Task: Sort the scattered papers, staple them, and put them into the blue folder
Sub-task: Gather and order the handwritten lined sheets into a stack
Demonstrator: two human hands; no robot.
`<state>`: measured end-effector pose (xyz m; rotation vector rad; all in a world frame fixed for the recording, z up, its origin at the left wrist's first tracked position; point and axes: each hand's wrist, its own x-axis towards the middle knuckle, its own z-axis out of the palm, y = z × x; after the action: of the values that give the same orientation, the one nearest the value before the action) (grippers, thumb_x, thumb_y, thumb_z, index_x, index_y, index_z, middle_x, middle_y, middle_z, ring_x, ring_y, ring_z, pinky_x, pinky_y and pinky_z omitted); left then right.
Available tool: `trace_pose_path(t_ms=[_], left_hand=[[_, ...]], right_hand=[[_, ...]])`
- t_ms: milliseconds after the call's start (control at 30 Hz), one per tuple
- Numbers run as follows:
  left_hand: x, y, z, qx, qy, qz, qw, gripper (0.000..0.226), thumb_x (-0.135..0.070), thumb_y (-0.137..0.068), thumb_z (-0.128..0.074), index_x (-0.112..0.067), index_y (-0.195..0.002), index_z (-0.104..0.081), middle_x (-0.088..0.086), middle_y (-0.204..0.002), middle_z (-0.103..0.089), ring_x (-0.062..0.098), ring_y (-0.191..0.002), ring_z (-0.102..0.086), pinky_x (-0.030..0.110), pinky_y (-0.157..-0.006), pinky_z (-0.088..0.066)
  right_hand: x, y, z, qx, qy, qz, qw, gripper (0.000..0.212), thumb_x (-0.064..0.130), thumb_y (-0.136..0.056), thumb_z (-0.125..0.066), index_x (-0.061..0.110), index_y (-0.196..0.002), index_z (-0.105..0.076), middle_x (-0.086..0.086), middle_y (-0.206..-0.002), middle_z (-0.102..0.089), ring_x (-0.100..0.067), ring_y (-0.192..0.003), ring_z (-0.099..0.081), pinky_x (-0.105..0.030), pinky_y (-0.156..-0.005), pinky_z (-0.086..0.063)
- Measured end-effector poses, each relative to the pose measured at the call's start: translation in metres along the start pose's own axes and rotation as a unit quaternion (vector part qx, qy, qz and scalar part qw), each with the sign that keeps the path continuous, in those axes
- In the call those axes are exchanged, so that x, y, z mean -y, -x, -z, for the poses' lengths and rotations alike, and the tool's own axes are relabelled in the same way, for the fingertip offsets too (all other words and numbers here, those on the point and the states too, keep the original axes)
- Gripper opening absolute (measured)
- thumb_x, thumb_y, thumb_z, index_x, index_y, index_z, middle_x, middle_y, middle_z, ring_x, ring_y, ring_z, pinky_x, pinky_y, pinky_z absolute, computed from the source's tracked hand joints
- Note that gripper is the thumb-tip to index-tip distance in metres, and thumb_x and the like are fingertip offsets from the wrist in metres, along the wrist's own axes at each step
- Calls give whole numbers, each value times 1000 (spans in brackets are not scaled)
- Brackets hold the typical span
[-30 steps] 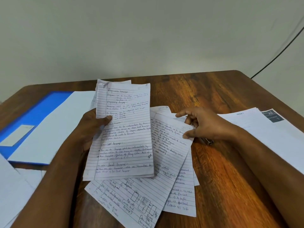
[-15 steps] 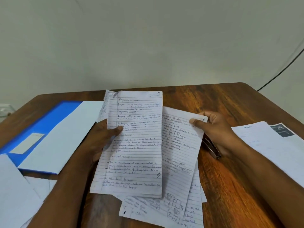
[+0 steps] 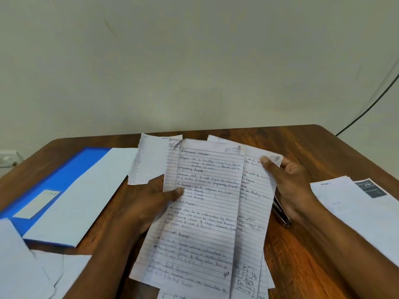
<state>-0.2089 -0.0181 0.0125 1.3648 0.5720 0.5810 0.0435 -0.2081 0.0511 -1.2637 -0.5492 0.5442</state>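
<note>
- Holding a lined, handwritten white sheet [image 3: 203,203] up off the table, the left hand [image 3: 149,203] has its thumb pressed across the sheet's left edge and its fingers hidden behind, clenched on the page; the grip looks meant to keep the top page readable while the rest are gathered behind it.
- Fingers of the right hand [image 3: 289,186] pinch the top right corner of a second lined handwritten sheet [image 3: 257,190], the thumb on its face near a circled page number; it lies tucked just behind the first sheet, probably so the corners can be lined up in page order.
- More lined pages [image 3: 248,275] fan out below these two, resting on the brown wooden table [image 3: 302,255]; they appear to be waiting to join the pile.
- A metal stapler [image 3: 280,212], mostly hidden, lies under the right wrist, close at hand for the next step.
- The blue plastic folder [image 3: 64,175] lies flat at the left of the table, well apart from the held sheets, with a plain white sheet [image 3: 82,195] lying over its right half; nothing from the handwritten set is in it yet.
- Printed white pages [image 3: 354,212] sit at the right edge, untouched.
- Sorting seems to be under way; stapling and filing remain.
</note>
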Motion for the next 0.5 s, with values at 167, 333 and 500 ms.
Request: trace_pose_path(t_ms=[167, 333, 500], left_hand=[[8, -2, -7, 31, -13, -2, 999, 37, 7, -101, -54, -7, -135, -62, 12, -132, -73, 27, -123, -70, 35, -97, -60], [12, -4, -12, 32, -56, 0, 998, 35, 5, -103, -54, -7, -135, -62, 13, -132, -73, 31, -125, -69, 47, -104, -57], [15, -6, -15, 16, -91, -8, 996, 36, -1, -102, -60, -9, -137, -61, 11, -132, -73, 30, -124, -70, 57, -108, -53]], right_hand=[[-1, 5, -4, 6, 2, -2, 1000, 16, 21, -99, -65, 11, -108, -73, -7, -105, -80, -21, -96, -78, -33, -75, -65], [-2, 9, -9, 10, 5, -11, 1000, 17, 24, -102, -61, 13, -108, -72, -2, -101, -81, -16, -92, -78, -26, -67, -63], [-3, 11, -11, 8, 21, -14, 1000, 20, 26, -104, -57, 15, -109, -73, 3, -101, -81, -15, -93, -78, -25, -68, -63]])
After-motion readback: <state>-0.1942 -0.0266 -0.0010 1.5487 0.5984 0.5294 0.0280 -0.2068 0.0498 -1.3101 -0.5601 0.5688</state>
